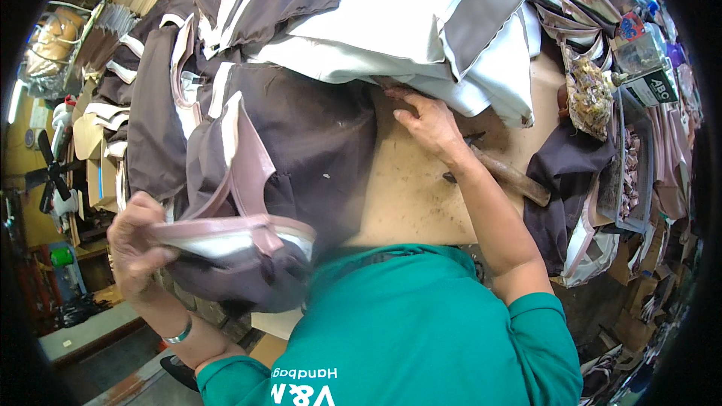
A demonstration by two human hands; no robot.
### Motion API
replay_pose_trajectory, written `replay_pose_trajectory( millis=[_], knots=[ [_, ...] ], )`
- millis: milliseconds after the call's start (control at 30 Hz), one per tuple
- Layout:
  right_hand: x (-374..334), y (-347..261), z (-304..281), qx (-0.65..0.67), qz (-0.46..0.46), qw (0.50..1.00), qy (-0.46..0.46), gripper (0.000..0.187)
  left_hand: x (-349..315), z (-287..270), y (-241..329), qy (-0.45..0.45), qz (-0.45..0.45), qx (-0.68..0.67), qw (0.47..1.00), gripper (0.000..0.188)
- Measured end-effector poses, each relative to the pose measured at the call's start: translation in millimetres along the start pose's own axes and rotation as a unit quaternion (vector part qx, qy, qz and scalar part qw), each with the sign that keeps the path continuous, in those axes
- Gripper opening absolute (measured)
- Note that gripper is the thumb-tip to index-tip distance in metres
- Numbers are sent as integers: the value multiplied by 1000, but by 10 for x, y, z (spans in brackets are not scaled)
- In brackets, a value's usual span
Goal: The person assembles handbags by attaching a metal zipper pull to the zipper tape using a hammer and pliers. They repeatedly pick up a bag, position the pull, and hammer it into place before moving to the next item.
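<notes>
My left hand (135, 244) is closed around the edge of a dark brown fabric bag piece (241, 278), with pink trim and a white band along its rim. The piece hangs at the left front, beside my body. Across the table, my right hand (430, 126) reaches to the edge of the white sheet material (376, 15), thumb apart and fingers stretched out; the fingertips are partly in shadow beneath it. A dark brown cloth panel (323, 143) lies just left of that hand. Under my right forearm rests a hammer (511, 175) with a wooden handle, its head partly covered.
More brown pieces with pink and white trim (154, 113) are heaped at the left. At the right stand a grey crate (638, 173), a bag of small scraps (588, 94) and a dark cloth (560, 188). The tan tabletop (406, 207) shows near my body. A fan (51, 171) stands far left.
</notes>
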State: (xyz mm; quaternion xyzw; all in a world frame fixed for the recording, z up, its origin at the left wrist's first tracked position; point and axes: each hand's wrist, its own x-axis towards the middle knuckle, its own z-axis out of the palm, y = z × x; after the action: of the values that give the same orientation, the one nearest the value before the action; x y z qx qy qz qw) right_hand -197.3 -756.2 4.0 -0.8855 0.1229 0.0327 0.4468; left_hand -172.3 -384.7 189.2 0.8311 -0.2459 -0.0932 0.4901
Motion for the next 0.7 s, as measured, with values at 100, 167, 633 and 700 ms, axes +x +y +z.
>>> replay_pose_trajectory(
  millis=[100, 167, 633, 700],
  knots=[
    [-131, -54, -111, 49, -14, 997, -52, 34, 45, -318, 70, 77, -12, 59, 995, 25],
    [-274, -276, -187, 119, -11, 976, -181, 37, 146, -457, 230, 109, 30, 84, 990, 21],
    [-332, -462, 585, 80, -156, 944, -281, 38, 75, 1525, 213, -344, 315, 270, 843, 14],
    [-233, -311, 786, 109, -177, 935, -286, 29, 39, 1533, 146, -348, 302, 250, 852, 21]
  ],
)
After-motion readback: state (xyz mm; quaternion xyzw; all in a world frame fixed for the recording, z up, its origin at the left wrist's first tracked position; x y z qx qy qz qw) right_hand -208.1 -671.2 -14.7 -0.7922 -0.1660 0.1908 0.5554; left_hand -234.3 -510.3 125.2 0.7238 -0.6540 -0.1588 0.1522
